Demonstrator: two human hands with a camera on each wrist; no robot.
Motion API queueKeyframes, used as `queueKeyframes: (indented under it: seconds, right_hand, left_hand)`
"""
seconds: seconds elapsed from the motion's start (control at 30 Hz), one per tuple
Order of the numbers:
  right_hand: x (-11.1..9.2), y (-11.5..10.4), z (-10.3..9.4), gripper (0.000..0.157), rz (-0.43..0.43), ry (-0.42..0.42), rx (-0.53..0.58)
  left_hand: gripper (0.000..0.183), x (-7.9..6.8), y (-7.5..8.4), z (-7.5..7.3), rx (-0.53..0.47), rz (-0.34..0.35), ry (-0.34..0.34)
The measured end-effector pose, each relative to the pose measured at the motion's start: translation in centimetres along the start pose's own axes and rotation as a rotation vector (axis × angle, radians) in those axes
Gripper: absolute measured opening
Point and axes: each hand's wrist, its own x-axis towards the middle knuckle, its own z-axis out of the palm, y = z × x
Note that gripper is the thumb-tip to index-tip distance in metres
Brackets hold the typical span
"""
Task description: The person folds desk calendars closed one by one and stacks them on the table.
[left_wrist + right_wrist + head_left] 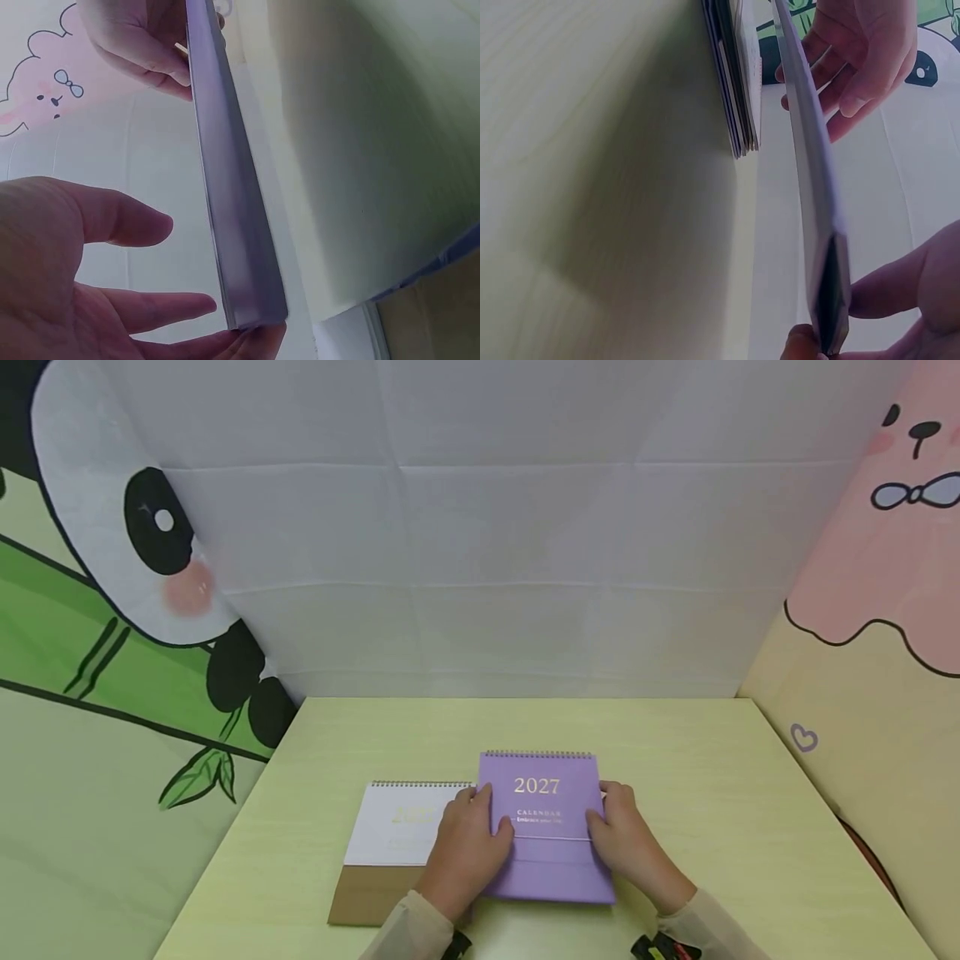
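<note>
A purple desk calendar (555,860) with a spiral binding and gold "2027" is held between both hands, raised over the table in the wrist views. At its left edge, my left hand (468,852) has fingers reaching round behind the calendar; its thumb (127,219) stands off the front face in the left wrist view. My right hand (637,843) grips the right edge, thumb in front and fingers behind. Left of it lies a white and brown desk calendar (397,843), partly covered by my left hand; from the side it appears as a thick stack (739,82).
The pale wooden table (675,760) runs back to a white cloth wall (510,527). A panda-printed panel (90,560) borders the left, and a panel with a pink bear (885,560) borders the right.
</note>
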Motion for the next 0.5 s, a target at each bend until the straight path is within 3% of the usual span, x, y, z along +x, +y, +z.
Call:
queueKeyframes:
  seconds: [0.07, 0.17, 0.27, 0.33, 0.43, 0.5]
  right_hand:
    - [-0.8, -2.9, -0.9, 0.054, 0.030, -0.020, 0.024]
    - [-0.8, -3.8, -0.8, 0.053, 0.040, -0.032, 0.033]
    - [-0.2, -2.7, 0.1, 0.053, 0.008, -0.018, 0.064]
    - [0.7, -0.1, 1.5, 0.051, -0.078, 0.011, 0.079]
    - [1.4, 1.9, 2.8, 0.050, -0.162, 0.036, 0.092]
    - [1.6, 1.6, 2.9, 0.050, -0.154, 0.023, 0.122]
  left_hand:
    - [0.061, 0.0, -0.1, -0.3, 0.002, -0.001, 0.011]
    - [0.061, 0.1, -0.4, -0.6, 0.005, -0.003, 0.019]
    - [0.061, 0.1, -0.7, -1.0, 0.009, -0.014, 0.020]
    - [0.061, 0.1, -1.0, -1.3, 0.011, -0.026, 0.020]
    - [0.061, 0.0, -1.3, -1.6, 0.016, -0.038, 0.024]
    - [0.061, 0.0, -1.6, -1.9, 0.021, -0.040, 0.029]
